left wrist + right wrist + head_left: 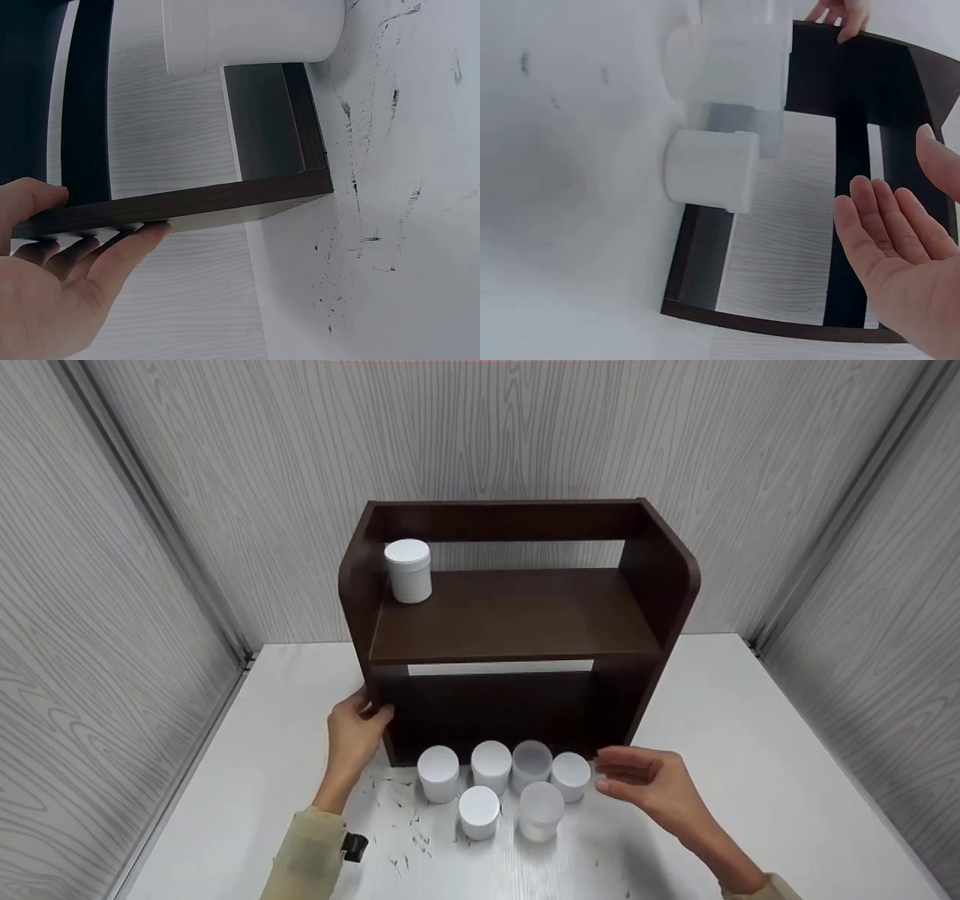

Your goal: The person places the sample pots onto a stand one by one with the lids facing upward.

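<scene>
A dark brown two-tier shelf (517, 615) stands on the white table. My left hand (355, 733) grips the front edge of its left side panel, thumb on the inner face and fingers outside, as the left wrist view also shows. Several white lidded jars and two translucent cups stand before the lower tier. My right hand (651, 786) hovers just right of the rightmost white jar (571, 776), fingers apart from the thumb and nothing between them. One translucent cup (540, 811) stands in front of the other cup (532, 766). Another white jar (409, 571) sits on the upper tier's left end.
More white jars (439, 774) stand left of the cups, close to the shelf's front edge. Dark scuff marks (411, 817) lie on the table (247, 780) at front left. Grey wood-patterned walls (510, 427) enclose the back and both sides.
</scene>
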`<move>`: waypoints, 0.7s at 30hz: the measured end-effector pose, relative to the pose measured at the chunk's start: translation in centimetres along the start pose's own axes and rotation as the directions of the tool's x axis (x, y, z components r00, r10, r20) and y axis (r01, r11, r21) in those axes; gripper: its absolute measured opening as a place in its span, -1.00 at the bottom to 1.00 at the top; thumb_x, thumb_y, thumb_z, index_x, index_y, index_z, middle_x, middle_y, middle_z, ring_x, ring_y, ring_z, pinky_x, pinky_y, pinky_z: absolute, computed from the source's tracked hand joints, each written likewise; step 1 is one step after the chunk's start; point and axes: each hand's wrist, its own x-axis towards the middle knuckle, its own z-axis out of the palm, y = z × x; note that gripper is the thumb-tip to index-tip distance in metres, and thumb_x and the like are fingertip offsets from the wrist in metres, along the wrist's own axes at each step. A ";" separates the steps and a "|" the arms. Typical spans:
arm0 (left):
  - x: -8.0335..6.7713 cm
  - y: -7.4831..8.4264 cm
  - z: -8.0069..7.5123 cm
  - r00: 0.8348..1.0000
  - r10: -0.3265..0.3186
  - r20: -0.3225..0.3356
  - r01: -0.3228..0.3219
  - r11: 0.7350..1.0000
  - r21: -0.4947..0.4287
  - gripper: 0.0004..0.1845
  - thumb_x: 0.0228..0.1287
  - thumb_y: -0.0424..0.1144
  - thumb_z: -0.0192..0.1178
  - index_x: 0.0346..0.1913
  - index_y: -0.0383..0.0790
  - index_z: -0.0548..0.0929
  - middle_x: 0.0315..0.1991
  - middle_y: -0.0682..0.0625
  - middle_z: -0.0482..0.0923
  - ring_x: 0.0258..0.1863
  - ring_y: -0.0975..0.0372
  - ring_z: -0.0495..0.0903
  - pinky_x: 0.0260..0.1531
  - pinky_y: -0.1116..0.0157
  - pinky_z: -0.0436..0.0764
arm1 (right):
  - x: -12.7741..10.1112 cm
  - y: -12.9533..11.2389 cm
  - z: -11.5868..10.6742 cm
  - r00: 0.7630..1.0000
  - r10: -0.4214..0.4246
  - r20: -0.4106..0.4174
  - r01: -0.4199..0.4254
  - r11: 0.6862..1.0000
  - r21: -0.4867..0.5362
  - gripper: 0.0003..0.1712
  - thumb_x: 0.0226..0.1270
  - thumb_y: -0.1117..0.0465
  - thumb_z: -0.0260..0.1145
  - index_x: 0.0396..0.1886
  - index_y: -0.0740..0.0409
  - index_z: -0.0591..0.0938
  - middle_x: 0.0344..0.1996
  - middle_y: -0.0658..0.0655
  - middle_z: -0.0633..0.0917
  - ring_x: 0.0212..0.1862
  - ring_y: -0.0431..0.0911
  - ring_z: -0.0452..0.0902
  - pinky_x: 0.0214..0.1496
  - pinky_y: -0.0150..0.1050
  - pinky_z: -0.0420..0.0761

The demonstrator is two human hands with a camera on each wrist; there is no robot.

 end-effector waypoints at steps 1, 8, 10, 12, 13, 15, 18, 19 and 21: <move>0.0 0.0 0.0 1.000 0.001 -0.001 -0.001 1.000 0.003 -0.43 0.38 -0.40 0.29 0.39 -0.55 0.49 0.28 -0.44 0.56 0.20 -0.24 0.63 0.11 -0.01 0.68 | 0.0 0.3 -0.1 1.000 0.006 -0.002 -0.006 1.000 -0.012 -0.51 0.20 0.37 0.61 0.12 0.41 0.72 -0.02 0.27 0.80 0.01 0.10 0.78 0.06 -0.20 0.74; 0.0 -0.1 0.2 1.000 -0.001 -0.019 0.001 1.000 0.006 -0.42 0.36 -0.42 0.29 0.39 -0.59 0.48 0.25 -0.44 0.58 0.23 -0.24 0.61 0.16 -0.02 0.65 | -0.1 1.9 -0.3 1.000 0.026 -0.003 -0.027 0.997 -0.070 -0.49 0.18 0.32 0.63 0.12 0.38 0.72 -0.01 0.30 0.79 0.02 0.19 0.76 0.05 -0.23 0.74; 0.0 -0.1 0.2 1.000 -0.003 -0.027 0.003 1.000 0.014 -0.42 0.35 -0.42 0.30 0.38 -0.59 0.49 0.24 -0.43 0.59 0.22 -0.23 0.62 0.15 -0.01 0.66 | -0.1 2.2 -0.3 1.000 0.021 0.011 -0.020 0.997 -0.075 -0.50 0.18 0.32 0.63 0.11 0.37 0.73 -0.01 0.32 0.78 0.04 0.24 0.74 0.07 -0.23 0.73; 0.0 -0.1 0.1 0.999 -0.007 -0.032 0.008 1.000 0.018 -0.43 0.34 -0.42 0.30 0.37 -0.57 0.50 0.23 -0.43 0.60 0.21 -0.22 0.63 0.14 0.00 0.67 | -0.1 2.5 -0.2 1.000 0.013 0.027 -0.011 0.997 -0.077 -0.49 0.16 0.32 0.64 0.11 0.38 0.73 -0.01 0.35 0.77 0.05 0.26 0.73 0.07 -0.23 0.73; 0.0 -0.1 0.1 0.999 -0.008 -0.033 0.008 1.000 0.019 -0.43 0.34 -0.42 0.31 0.37 -0.57 0.50 0.23 -0.43 0.60 0.20 -0.22 0.64 0.13 0.00 0.67 | -0.1 2.6 -0.1 0.999 0.005 0.034 -0.003 0.997 -0.078 -0.49 0.16 0.33 0.64 0.11 0.39 0.73 -0.01 0.37 0.77 0.04 0.25 0.74 0.07 -0.22 0.73; 0.0 -0.1 0.1 0.999 -0.007 -0.037 0.008 1.000 0.023 -0.43 0.33 -0.42 0.31 0.36 -0.56 0.52 0.22 -0.42 0.61 0.18 -0.21 0.66 0.11 0.01 0.68 | -0.1 2.8 0.0 0.999 -0.009 0.048 0.013 0.997 -0.082 -0.48 0.16 0.34 0.64 0.11 0.42 0.72 -0.01 0.40 0.76 0.04 0.23 0.74 0.07 -0.20 0.74; 0.1 -0.1 0.0 0.999 -0.010 -0.032 0.011 1.000 0.024 -0.44 0.32 -0.41 0.32 0.36 -0.55 0.53 0.22 -0.41 0.62 0.15 -0.19 0.68 0.08 0.03 0.71 | -0.1 3.1 0.2 0.998 -0.025 0.056 0.030 0.995 -0.094 -0.46 0.15 0.34 0.64 0.12 0.43 0.72 0.00 0.39 0.76 0.03 0.18 0.75 0.08 -0.17 0.74; 0.1 -0.1 0.0 1.000 -0.011 -0.029 0.012 1.000 0.025 -0.44 0.32 -0.41 0.32 0.36 -0.55 0.53 0.22 -0.40 0.62 0.14 -0.18 0.69 0.07 0.03 0.71 | 0.0 3.2 0.3 0.998 -0.033 0.059 0.039 0.995 -0.097 -0.46 0.15 0.34 0.64 0.13 0.43 0.72 0.00 0.38 0.77 0.02 0.19 0.75 0.08 -0.16 0.74; 0.2 -0.1 0.0 1.000 -0.017 -0.023 0.018 1.000 0.026 -0.43 0.32 -0.41 0.32 0.36 -0.54 0.53 0.23 -0.39 0.61 0.14 -0.17 0.69 0.06 0.05 0.72 | -0.1 3.3 0.4 0.997 -0.043 0.067 0.050 0.993 -0.105 -0.45 0.14 0.34 0.65 0.13 0.42 0.72 0.00 0.36 0.77 0.01 0.18 0.75 0.07 -0.13 0.74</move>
